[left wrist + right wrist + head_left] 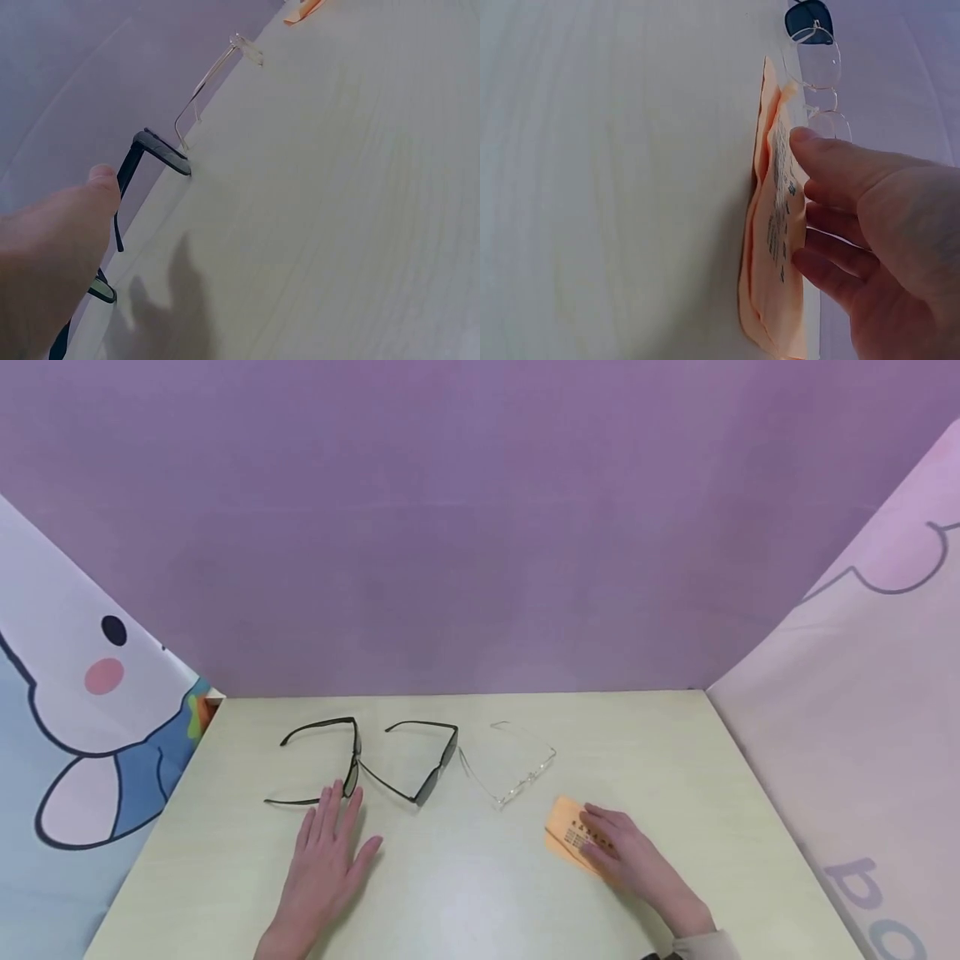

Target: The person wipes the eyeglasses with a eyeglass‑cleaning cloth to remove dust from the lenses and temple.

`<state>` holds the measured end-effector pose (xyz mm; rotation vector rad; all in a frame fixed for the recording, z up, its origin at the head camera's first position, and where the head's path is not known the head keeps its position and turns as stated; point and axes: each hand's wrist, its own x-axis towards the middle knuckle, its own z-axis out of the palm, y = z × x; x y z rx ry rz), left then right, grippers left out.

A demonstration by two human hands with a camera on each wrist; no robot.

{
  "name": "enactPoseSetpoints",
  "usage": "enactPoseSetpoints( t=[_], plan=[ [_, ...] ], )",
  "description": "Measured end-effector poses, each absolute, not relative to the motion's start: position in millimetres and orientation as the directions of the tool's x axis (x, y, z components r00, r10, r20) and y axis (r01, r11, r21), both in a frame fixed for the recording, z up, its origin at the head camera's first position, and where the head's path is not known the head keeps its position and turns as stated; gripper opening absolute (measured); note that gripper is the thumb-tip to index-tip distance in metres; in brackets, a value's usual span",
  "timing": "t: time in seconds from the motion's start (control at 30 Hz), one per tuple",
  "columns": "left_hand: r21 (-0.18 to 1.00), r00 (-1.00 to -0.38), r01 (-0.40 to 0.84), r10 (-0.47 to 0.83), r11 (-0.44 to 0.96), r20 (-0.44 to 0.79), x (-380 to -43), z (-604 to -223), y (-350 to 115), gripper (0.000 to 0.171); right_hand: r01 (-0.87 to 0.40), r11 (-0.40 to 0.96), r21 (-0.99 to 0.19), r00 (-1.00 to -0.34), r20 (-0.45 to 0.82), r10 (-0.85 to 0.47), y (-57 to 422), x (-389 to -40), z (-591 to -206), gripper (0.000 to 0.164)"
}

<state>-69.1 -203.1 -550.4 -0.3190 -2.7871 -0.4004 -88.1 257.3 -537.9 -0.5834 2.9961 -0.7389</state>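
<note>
My left hand (318, 877) lies over the table with its fingers straight. Its fingertips overlap the lower arm of the leftmost black-framed sunglasses (356, 743); whether they touch is unclear. Right of these stand a second pair of black sunglasses (427, 786), arms unfolded, and a pair of thin, clear-lensed glasses (514, 792). My right hand (636, 858) rests on a folded orange cloth (562, 817) with dark printing. In the right wrist view, thumb and slightly bent fingers lie against the printed face of the cloth (769, 300), without a visible pinch.
The pale wooden table (465, 893) ends at a purple backdrop (465, 527). Printed cartoon fabric hangs at the left side (75, 710) and the right side (862, 710). A sleeve cuff (705, 946) shows at the right wrist.
</note>
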Motion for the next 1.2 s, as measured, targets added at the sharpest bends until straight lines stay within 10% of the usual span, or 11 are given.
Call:
enactPoseSetpoints(
  t=[0.53, 1.2],
  plan=[
    [0.232, -0.916, 0.282, 0.189, 0.931, 0.355, -69, -554, -204, 0.073, -0.455, 0.767, -0.452, -0.891, 0.229, -0.393, 255, -93, -543, 0.015],
    [0.266, -0.94, 0.211, 0.121, 0.941, 0.319, -72, -541, -210, 0.074, -0.452, 0.699, -0.554, -0.89, 0.339, -0.307, 248, -90, -539, 0.025]
  ],
)
